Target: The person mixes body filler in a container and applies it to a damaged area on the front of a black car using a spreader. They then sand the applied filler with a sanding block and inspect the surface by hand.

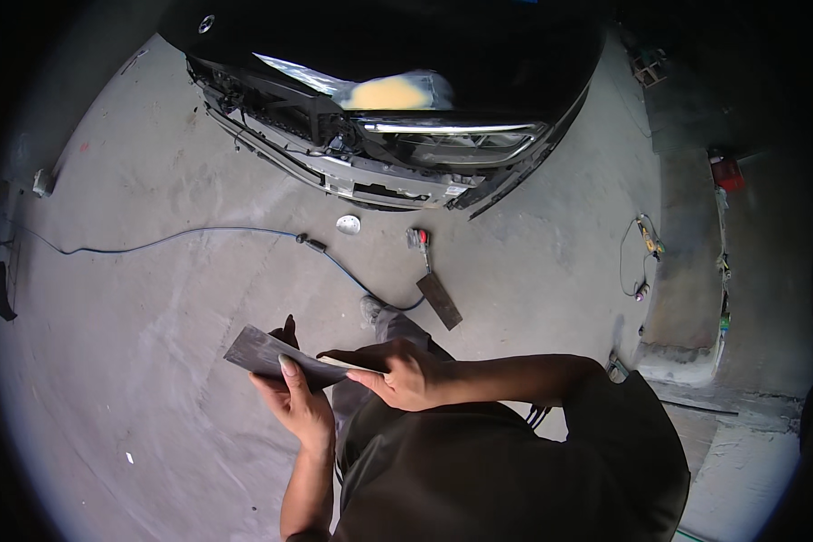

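Observation:
My left hand (pixel 294 402) grips a dark grey flat sheet (pixel 256 350), thumb on top and fingers curled beneath it. My right hand (pixel 406 379) is closed on a thin pale strip (pixel 350 366) at the sheet's right end; whether the strip is separate or part of the sheet, I cannot tell. Both hands are low in the view, in front of my dark-clothed body. Ahead of them on the floor lies a small tool (pixel 422 238) with a red part, joined to a hose (pixel 158 231), beside a dark rectangular plate (pixel 440 299).
A black car (pixel 397 41) with its front bumper off stands ahead, a yellowish patch (pixel 388 91) above its headlight. A white disc (pixel 348 223) lies below it. To the right are a corded yellow tool (pixel 648 237), a raised concrete edge (pixel 682 316) and a red container (pixel 728 172).

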A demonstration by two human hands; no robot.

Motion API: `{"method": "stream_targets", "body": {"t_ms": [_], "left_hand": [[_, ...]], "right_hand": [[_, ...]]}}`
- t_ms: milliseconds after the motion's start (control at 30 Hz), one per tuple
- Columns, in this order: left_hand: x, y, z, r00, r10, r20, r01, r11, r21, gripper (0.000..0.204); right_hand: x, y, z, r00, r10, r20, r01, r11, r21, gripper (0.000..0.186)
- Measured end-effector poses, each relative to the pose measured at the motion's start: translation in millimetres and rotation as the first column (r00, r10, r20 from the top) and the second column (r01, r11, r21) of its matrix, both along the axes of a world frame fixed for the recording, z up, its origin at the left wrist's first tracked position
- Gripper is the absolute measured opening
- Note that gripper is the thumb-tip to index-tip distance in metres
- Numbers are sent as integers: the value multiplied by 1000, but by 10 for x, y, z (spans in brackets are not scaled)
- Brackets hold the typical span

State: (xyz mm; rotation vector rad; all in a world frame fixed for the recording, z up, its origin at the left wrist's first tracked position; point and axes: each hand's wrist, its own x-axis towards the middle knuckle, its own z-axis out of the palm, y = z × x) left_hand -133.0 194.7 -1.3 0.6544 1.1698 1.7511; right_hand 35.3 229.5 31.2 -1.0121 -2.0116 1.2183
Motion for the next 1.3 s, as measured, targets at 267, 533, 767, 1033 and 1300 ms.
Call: {"method": "stream_targets", "body": {"t_ms": [267,533,767,1033,1300], "left_hand": [[-30,499,37,991,-108,-80,102,992,-72,51],[319,747,222,991,-135,-24,129,978,-161,51],[497,987,171,991,-96,-93,79,983,-168,52],[541,1112,213,951,-283,121,287,958,-9,41],[1176,1365,435,988,-66,-138,27,965,-262,33]], "right_hand": [[473,1460,-159,894,369,-254,-418,892,-173,35],[557,1939,-171,810,426,-403,-492,867,-73,21],[746,2057,-291,831,394,-394,-448,892,-54,17],[990,2260,-406,961,128,-245,-243,813,-530,22],[571,1949,-369,810,-71,-583,-168,923,-345,34]]}}
